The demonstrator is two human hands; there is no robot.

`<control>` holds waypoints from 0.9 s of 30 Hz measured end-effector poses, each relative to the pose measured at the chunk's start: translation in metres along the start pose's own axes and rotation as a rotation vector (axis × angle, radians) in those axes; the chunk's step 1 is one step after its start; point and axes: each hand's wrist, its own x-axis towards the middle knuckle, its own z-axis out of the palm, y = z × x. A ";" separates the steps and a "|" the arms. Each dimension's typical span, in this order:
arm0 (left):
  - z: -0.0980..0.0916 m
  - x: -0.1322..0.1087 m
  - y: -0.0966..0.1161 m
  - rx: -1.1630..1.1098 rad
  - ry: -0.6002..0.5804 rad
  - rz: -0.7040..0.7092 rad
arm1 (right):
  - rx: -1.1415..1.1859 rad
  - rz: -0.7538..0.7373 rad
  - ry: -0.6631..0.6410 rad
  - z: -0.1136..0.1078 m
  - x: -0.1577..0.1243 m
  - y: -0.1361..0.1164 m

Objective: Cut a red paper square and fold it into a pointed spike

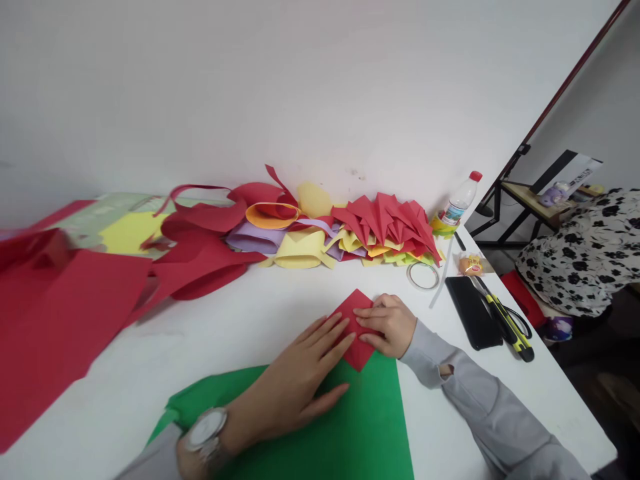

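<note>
A small piece of red paper (359, 359), folded into a diamond, lies over the far edge of a green sheet (365, 427) on the white table. My left hand (305, 373) is spread with its fingertips flat on the left side of the diamond and its palm above the green sheet. The fingers of my right hand (391, 327) are bent and close on the right side of the same red paper, pressing on its upper face. Part of the fold is hidden beneath my fingers.
Red paper sheets (65, 313) cover the left side. Along the wall lie yellow cut paper (300, 248) and pleated red folds (383, 217). To the right are a tape roll (423, 276), bottle (456, 205), black phone (473, 312) and yellow-black cutter (509, 327). Patterned fabric (585, 250) shows beyond the table.
</note>
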 end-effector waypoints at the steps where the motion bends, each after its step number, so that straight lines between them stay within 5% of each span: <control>1: 0.003 0.001 0.002 0.029 -0.001 -0.016 | 0.002 0.003 0.003 0.000 0.000 0.000; 16: -0.001 0.009 -0.005 0.044 -0.105 -0.016 | -0.058 -0.001 0.007 -0.001 0.002 0.000; 27: -0.004 -0.003 0.027 0.081 -0.090 0.086 | -0.188 0.023 -0.003 -0.003 0.006 -0.009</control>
